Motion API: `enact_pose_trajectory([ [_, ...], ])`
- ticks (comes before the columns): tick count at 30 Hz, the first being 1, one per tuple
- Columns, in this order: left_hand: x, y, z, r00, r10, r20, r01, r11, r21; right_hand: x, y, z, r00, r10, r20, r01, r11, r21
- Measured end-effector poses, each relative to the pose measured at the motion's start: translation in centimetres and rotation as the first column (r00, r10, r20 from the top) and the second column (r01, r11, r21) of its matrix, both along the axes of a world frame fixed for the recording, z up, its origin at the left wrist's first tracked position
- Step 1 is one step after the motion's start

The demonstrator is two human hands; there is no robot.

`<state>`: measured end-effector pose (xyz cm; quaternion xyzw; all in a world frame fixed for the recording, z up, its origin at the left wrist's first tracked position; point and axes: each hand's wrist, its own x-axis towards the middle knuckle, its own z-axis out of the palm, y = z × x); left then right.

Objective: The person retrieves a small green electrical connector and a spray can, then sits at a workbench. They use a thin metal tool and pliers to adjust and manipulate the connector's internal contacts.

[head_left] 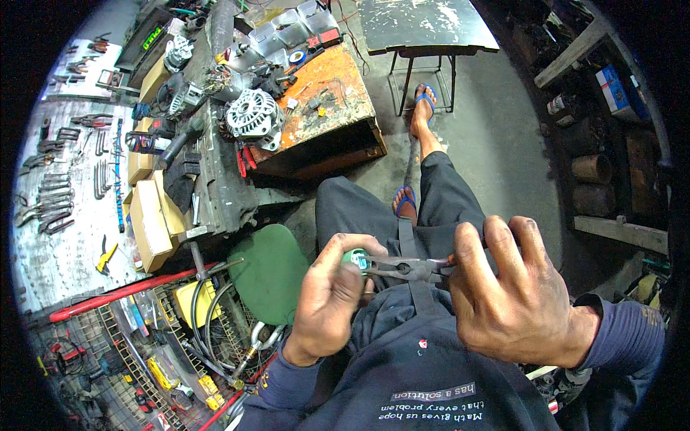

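We are sitting beside the bench (338, 79), where an alternator (251, 115) is lying. Our right hand (517, 291) is closing around the pliers (410, 269) over our lap; our left hand (330, 298) is gripping a small green part (356, 257) at their tips.

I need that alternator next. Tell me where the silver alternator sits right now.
In the head view the silver alternator lies upper left on the workbench, at the left edge of the orange board, with red-handled pliers just below it, far from both hands.

Tan cardboard boxes (149, 215) line the bench; blue carton (612, 87) on shelf.
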<state>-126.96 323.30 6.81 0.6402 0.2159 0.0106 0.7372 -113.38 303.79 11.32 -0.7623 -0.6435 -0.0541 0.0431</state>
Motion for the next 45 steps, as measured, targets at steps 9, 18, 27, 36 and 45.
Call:
enact_pose_trajectory([
  [9,0.9,0.0,-0.7,0.989,-0.147,0.017,0.128,0.908,0.4,-0.1,-0.5,-0.1,1.0,0.009,-0.008,-0.009,1.0,0.003],
  [18,0.9,-0.1,-1.8,0.999,-0.054,0.005,0.046,0.886,0.462,0.0,0.3,-1.4,0.998,-0.016,-0.06,0.015,1.0,-0.014],
  [27,1.1,0.4,-2.4,0.993,-0.116,0.032,0.078,0.829,0.554,1.2,0.2,-1.9,0.996,0.067,-0.066,-0.068,0.998,-0.005],
  [36,1.3,1.2,-1.2,0.979,-0.203,-0.038,0.185,0.779,0.599,1.6,0.2,-1.2,0.986,0.101,-0.133,-0.109,0.992,-0.058],
  [45,1.7,1.8,-0.7,0.971,-0.231,-0.057,0.213,0.744,0.634,1.7,0.5,-0.7,0.979,0.079,-0.187,-0.095,0.992,-0.078],
])
